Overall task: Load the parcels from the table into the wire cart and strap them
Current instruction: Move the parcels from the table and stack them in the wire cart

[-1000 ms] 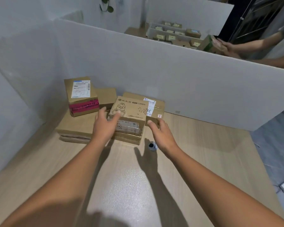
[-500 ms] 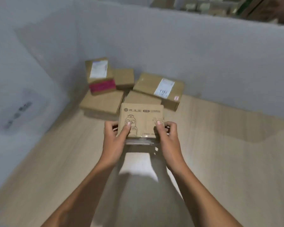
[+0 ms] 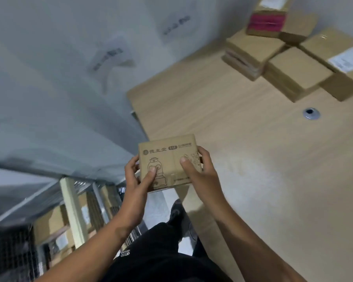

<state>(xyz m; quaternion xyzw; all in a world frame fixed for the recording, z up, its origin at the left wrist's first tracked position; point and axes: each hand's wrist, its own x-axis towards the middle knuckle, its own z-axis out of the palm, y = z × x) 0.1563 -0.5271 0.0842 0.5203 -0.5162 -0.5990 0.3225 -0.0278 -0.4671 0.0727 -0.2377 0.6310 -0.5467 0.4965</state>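
Parcel with a robot drawing (image 3: 168,161) is held up in the air over the near left edge of the table (image 3: 273,159), flat side up, in front of the person. The left hand (image 3: 138,180) grips its left side, with the thumb (image 3: 150,175) pressed on top and the fingers curled round the edge. The right hand (image 3: 200,174) grips the right side the same way, thumb on top. The job now looks like carrying this box to the wire cart (image 3: 14,247), which is low down at the near left. To do it well, the person should hold the box level with both hands, turn left, and lower it gently into a free spot. It should go down next to the boxes in the cart (image 3: 49,224), not be dropped. The cream post (image 3: 71,210) and the wire sides stand in the way, so the box should go over them slowly. That part of the picture is blurry, so how much room is left cannot be told. The table is pale wood and looks smooth, with a small metal ring (image 3: 310,113) set in it. At the far right lie more brown parcels (image 3: 293,74), close together, and one with pink tape (image 3: 266,23) sits on top. A white wall (image 3: 59,98) stands on the left with blurry paper sheets (image 3: 110,55) on it. Below the hands are black trousers (image 3: 165,251) and a dark shoe (image 3: 176,212).
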